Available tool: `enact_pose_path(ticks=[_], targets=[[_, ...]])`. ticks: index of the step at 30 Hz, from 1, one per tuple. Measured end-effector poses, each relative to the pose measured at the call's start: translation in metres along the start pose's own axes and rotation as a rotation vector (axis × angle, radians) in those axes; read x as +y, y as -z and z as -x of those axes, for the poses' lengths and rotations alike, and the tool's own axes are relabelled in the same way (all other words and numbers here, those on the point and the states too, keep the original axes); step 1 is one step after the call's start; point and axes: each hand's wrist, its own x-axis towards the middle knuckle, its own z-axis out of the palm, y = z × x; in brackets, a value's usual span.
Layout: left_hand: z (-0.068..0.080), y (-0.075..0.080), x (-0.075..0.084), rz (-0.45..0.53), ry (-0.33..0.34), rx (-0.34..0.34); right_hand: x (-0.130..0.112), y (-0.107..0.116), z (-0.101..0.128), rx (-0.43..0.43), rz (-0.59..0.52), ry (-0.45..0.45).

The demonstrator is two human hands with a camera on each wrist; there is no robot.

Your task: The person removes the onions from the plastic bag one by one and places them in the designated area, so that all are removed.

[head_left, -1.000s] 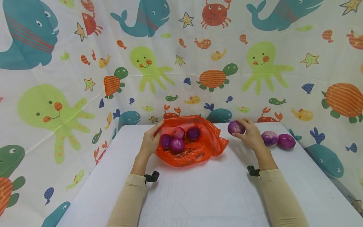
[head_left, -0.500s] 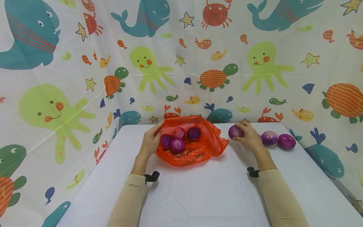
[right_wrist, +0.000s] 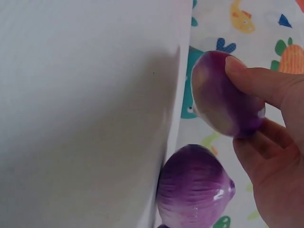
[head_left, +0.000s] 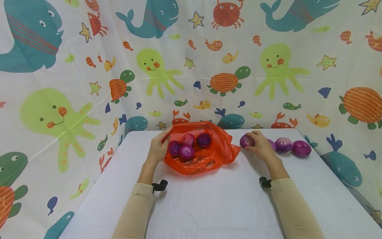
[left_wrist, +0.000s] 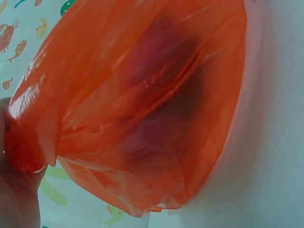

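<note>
In the head view my left hand grips the left rim of a red plastic bag, holding its mouth spread. Several shiny purple onions lie inside; the left wrist view shows them only as dark shapes through the bag. To the right of the bag, my right hand pinches another purple onion between thumb and fingers. The right wrist view shows this onion with a pale patch on its side. Beside it is a ridged purple-and-white onion with a pointed tip.
A short row of onions stands right of my right hand, the nearest partly hidden behind it. Everything rests on a white table. A curtain printed with sea animals hangs behind and along the sides.
My right hand has lowered slightly toward the table with its onion, and another onion behind the hand has come partly into view. The left hand and bag have stayed put.
</note>
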Motion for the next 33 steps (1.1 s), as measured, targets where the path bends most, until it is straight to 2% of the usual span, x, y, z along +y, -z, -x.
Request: enact_pose_path(ticks=[6,12,18,21,26,30,33], targets=[[-0.001,0.001,-0.001,0.01,-0.024,0.011,-0.001,-0.001,0.0,-0.029,-0.012,-0.012],[-0.001,0.0,-0.002,0.038,-0.024,0.011,-0.001,-0.002,-0.001,-0.035,0.006,0.008],[0.0,-0.002,-0.001,0.036,-0.009,0.013,-0.001,-0.001,0.001,-0.049,0.03,-0.008],[0.001,-0.002,0.006,0.036,-0.007,0.014,-0.001,-0.001,0.001,-0.057,0.041,-0.015],[0.004,0.002,0.028,0.032,-0.005,0.002,0.0,-0.001,0.0,-0.068,0.051,-0.03],[0.003,0.001,0.016,0.019,-0.007,0.002,0.002,-0.002,-0.001,-0.069,0.061,-0.037],[0.003,0.0,0.016,0.025,-0.001,0.003,0.001,-0.002,0.0,-0.068,0.064,-0.038]])
